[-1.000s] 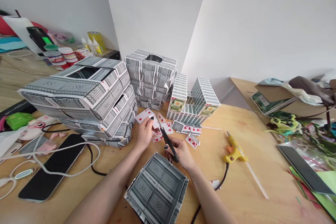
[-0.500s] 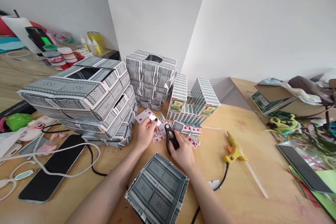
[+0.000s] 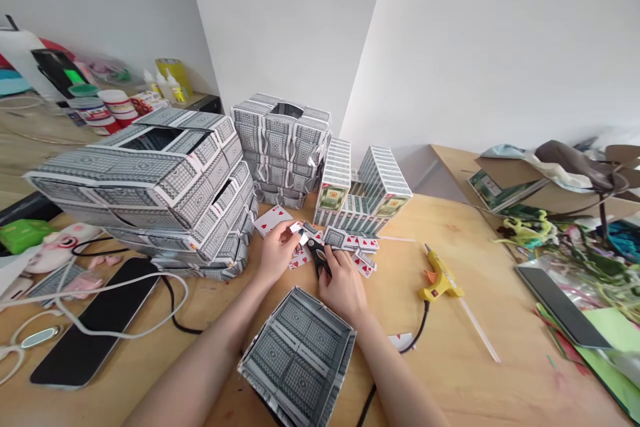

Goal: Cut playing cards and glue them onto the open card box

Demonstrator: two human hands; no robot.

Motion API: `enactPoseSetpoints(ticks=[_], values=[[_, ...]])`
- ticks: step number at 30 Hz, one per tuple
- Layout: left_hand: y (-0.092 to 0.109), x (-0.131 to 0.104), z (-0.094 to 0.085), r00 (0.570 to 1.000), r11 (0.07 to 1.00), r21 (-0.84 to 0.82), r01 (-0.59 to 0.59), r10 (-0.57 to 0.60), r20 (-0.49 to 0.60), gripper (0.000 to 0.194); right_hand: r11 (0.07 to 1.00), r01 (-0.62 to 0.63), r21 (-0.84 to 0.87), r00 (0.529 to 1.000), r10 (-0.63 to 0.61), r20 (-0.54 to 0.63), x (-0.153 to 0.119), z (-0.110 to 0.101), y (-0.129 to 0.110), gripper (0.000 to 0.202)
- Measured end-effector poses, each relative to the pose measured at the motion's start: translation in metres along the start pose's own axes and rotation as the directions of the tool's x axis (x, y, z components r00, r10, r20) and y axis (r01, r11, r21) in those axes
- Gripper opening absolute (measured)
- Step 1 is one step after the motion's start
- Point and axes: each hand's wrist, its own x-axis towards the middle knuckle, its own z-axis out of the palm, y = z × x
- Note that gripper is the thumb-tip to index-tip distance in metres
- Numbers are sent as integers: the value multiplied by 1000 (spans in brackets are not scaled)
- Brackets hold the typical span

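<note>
Between the fingertips of my left hand is a small white card piece. My right hand is wrapped round the handles of black scissors, whose blades point toward that piece. Several playing cards with red hearts lie beneath and around both hands. A strip of joined cards lies beyond my right hand. Nearest to me, between my forearms, stands an open box made of cards.
Large card-built structures stand at the left and back, with card boxes beside them. A yellow glue gun lies right, its cable near my right forearm. A black phone lies left.
The scissors have turned and moved up to the card piece in my left hand. The whole view has shifted slightly.
</note>
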Motion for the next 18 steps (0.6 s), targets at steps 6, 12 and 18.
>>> enactPoseSetpoints(ticks=[6, 12, 18], values=[[6, -5, 3, 998, 1000, 11, -10, 10, 57, 10, 999, -29, 36, 998, 31, -62, 0, -3, -2, 41], [9, -10, 5, 962, 996, 51, -69, 53, 269, 10, 956, -56, 287, 979, 108, -170, 3, -3, 1, 25], [7, -12, 7, 907, 999, 34, -22, 6, 420, 17, 886, -141, 441, 960, 232, -159, 2, 0, 7, 16]])
